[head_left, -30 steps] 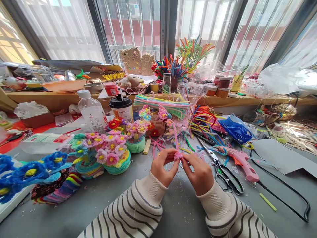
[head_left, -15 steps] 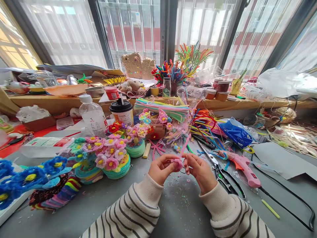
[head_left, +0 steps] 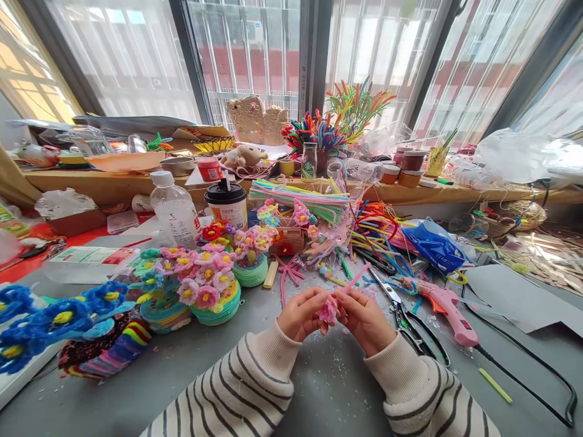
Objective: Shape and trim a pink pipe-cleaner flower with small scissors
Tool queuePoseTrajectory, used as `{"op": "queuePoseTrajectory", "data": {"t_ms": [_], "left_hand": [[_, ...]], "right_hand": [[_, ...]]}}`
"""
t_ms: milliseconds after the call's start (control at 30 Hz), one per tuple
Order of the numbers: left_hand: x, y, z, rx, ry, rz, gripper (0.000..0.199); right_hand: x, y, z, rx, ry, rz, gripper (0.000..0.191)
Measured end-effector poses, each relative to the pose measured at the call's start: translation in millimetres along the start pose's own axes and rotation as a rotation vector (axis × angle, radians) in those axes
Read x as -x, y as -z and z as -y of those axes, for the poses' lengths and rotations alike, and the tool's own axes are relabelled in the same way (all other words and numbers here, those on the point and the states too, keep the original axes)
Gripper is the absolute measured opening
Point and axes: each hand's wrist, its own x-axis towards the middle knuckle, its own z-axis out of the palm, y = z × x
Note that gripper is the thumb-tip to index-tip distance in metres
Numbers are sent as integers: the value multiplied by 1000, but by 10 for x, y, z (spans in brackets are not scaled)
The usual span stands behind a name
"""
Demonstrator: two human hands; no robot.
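A small pink pipe-cleaner flower (head_left: 328,310) is held between both hands above the grey table (head_left: 334,388). My left hand (head_left: 304,312) pinches its left side, fingers closed. On the other side, my right hand (head_left: 364,317) has its fingers closed around a pink pipe-cleaner stem (head_left: 357,277), which sticks up to the right from the fingertips. Just behind the left hand lie several loose pink pipe cleaners (head_left: 291,270).
Pots of pink flowers (head_left: 216,306) and blue flowers (head_left: 64,318) stand at left, with a bottle (head_left: 173,209) and lidded cup (head_left: 226,206) behind. Scissors (head_left: 412,325), a pink glue gun (head_left: 450,309) and its black cable are at right. Bundled pipe cleaners (head_left: 310,200) lie ahead.
The flower has tipped and shows its petals more toward the camera. My right hand has moved in closer to my left, and the pink stem leans further right.
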Motion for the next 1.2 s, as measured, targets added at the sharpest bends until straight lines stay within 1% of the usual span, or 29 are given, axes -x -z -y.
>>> {"op": "queuePoseTrajectory", "data": {"t_ms": [133,233,333,433,567,700,800,967,1100,1200], "left_hand": [[-35,21,58,-91,-70,-65,21],[-41,18,59,-86,-109,-86,21],[-34,19,35,-32,-78,-69,21],[-29,38,9,17,-64,-58,22],[-22,65,-19,38,-55,-51,23],[-3,82,-49,54,-45,-11,28],[13,103,-68,77,-84,0,33],[34,120,-85,85,-165,-61,33],[39,112,-87,70,-218,-108,32],[33,120,-93,64,-256,-150,34]], "right_hand": [[13,-48,26,-97,-2,-66,20],[34,-86,52,-127,1,-105,20],[47,-107,58,-160,28,-140,17],[39,-89,53,-201,57,-137,15],[9,-37,53,-237,57,-142,15],[-1,-29,59,-162,107,-158,13],[0,-25,65,-101,147,-162,13],[-18,54,111,-108,162,-218,13],[-42,131,163,-95,183,-229,14],[-64,190,183,-121,191,-293,16]]}}
